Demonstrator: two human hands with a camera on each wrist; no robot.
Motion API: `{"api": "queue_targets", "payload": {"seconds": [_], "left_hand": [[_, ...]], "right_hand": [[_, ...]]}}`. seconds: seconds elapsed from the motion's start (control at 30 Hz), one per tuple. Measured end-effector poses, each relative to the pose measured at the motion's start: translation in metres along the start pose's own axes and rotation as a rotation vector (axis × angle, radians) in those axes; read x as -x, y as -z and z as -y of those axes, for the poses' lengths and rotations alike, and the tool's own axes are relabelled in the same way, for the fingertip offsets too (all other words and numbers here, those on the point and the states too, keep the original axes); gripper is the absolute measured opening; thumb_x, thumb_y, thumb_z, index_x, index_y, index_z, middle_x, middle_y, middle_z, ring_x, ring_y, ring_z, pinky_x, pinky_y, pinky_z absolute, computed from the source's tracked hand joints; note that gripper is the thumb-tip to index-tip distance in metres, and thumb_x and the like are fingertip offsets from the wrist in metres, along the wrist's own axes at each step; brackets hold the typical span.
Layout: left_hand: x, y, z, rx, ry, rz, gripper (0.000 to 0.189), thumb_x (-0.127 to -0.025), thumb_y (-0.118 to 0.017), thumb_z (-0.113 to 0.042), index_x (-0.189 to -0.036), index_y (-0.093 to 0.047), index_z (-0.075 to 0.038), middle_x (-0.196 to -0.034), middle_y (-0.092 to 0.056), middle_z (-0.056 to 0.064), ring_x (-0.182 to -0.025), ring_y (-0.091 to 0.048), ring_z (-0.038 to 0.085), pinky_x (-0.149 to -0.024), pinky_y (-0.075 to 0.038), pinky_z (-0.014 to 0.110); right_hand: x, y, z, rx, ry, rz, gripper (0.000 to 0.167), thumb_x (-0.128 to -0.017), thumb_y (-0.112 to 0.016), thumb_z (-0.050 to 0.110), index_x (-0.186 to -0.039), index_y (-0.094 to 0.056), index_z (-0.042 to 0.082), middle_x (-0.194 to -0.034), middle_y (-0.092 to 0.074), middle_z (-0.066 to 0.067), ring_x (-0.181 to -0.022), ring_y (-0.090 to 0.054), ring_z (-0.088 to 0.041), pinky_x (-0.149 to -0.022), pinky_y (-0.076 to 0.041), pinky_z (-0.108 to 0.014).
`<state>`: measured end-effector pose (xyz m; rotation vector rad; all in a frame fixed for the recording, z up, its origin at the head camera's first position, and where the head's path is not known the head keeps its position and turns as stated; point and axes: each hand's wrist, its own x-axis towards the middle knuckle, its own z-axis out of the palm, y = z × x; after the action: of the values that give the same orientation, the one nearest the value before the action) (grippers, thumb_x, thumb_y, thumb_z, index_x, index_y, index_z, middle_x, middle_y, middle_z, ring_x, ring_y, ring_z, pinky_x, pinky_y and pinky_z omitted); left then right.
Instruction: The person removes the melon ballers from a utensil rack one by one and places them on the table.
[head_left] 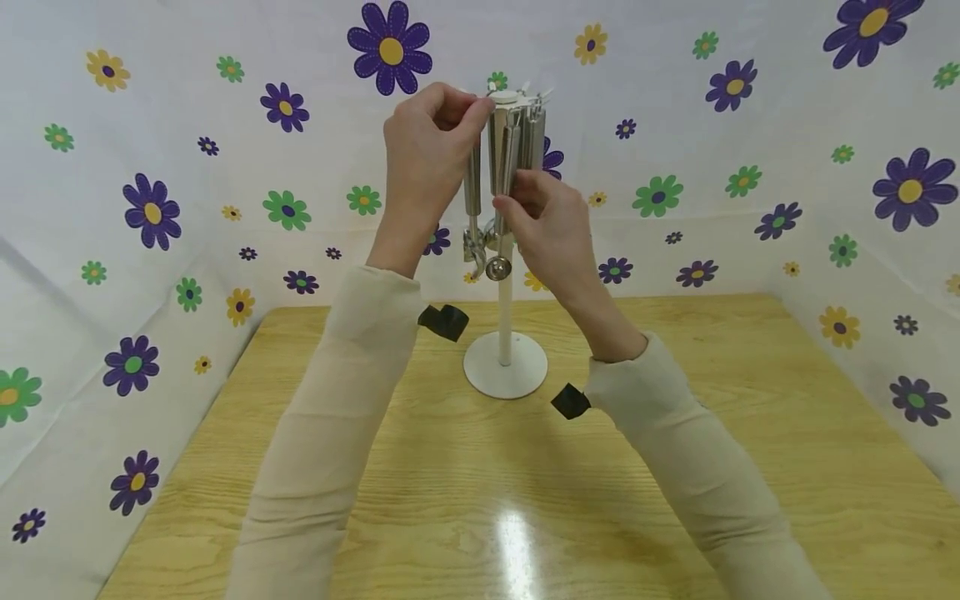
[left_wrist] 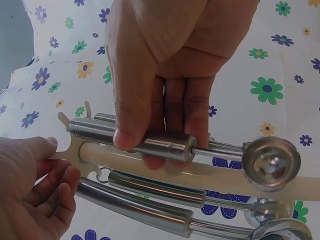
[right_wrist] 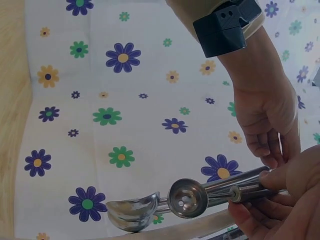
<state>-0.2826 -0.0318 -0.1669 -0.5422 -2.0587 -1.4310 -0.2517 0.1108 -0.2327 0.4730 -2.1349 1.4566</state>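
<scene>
A white utensil stand [head_left: 506, 308] holds several metal-handled tools from its hooked top. My left hand [head_left: 431, 150] pinches the edge of the hook disc [head_left: 506, 97] between thumb and fingers. Lower on the right, my right hand [head_left: 551, 225] grips the steel handle of a melon baller [head_left: 498, 267], which hangs bowl down at the front. A small hole shows in its round bowl [right_wrist: 188, 198] in the right wrist view. An ice cream scoop [right_wrist: 132, 214] hangs close by. In the left wrist view, more steel handles [left_wrist: 135, 205] hang around the pole.
The stand's round white base [head_left: 525, 375] rests on a wood-grain table [head_left: 435, 500]. A white cloth with printed flowers [head_left: 480, 42] surrounds the table at the back and sides. Black wrist camera pieces [head_left: 572, 402] stick out from the sleeve cuffs.
</scene>
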Motion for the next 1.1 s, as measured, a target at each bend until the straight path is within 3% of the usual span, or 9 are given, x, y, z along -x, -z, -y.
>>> {"api": "queue_targets", "payload": {"seconds": [0.3, 0.57, 0.87, 1.1], "left_hand": [[0.002, -0.003, -0.001, -0.031, -0.008, -0.042, 0.021, -0.102, -0.068, -0.019, -0.109, -0.073, 0.0, -0.097, -0.073, 0.011, -0.081, -0.06, 0.011, -0.077, -0.051, 0.019], [0.0, -0.003, -0.005, -0.03, 0.025, -0.036, 0.019, -0.102, -0.067, -0.017, -0.106, -0.074, 0.0, -0.093, -0.071, 0.009, -0.078, -0.059, 0.012, -0.073, -0.051, 0.021], [0.0, -0.004, -0.006, 0.015, 0.048, -0.029, 0.017, -0.101, -0.068, -0.016, -0.104, -0.074, 0.0, -0.087, -0.068, 0.005, -0.078, -0.058, 0.013, -0.072, -0.05, 0.022], [0.0, -0.003, -0.004, 0.022, 0.042, -0.041, 0.017, -0.101, -0.067, -0.015, -0.102, -0.074, 0.0, -0.086, -0.067, 0.004, -0.078, -0.057, 0.013, -0.071, -0.049, 0.023]], "right_hand": [[0.001, 0.02, 0.006, 0.058, 0.001, 0.129, 0.031, -0.102, -0.065, 0.006, -0.13, -0.065, -0.007, -0.115, -0.072, -0.018, -0.102, -0.071, -0.029, -0.093, -0.058, -0.033], [0.0, 0.036, 0.012, 0.091, -0.037, 0.206, 0.029, -0.102, -0.065, 0.009, -0.128, -0.067, -0.004, -0.11, -0.071, -0.016, -0.086, -0.062, -0.026, -0.073, -0.052, -0.022], [0.002, 0.043, 0.018, 0.077, -0.068, 0.22, 0.028, -0.102, -0.065, 0.01, -0.126, -0.068, -0.004, -0.111, -0.071, -0.017, -0.088, -0.064, -0.026, -0.071, -0.051, -0.022], [0.004, 0.043, 0.019, 0.043, -0.062, 0.211, 0.03, -0.102, -0.065, 0.01, -0.129, -0.067, -0.003, -0.116, -0.071, -0.015, -0.1, -0.069, -0.031, -0.084, -0.056, -0.025]]}}
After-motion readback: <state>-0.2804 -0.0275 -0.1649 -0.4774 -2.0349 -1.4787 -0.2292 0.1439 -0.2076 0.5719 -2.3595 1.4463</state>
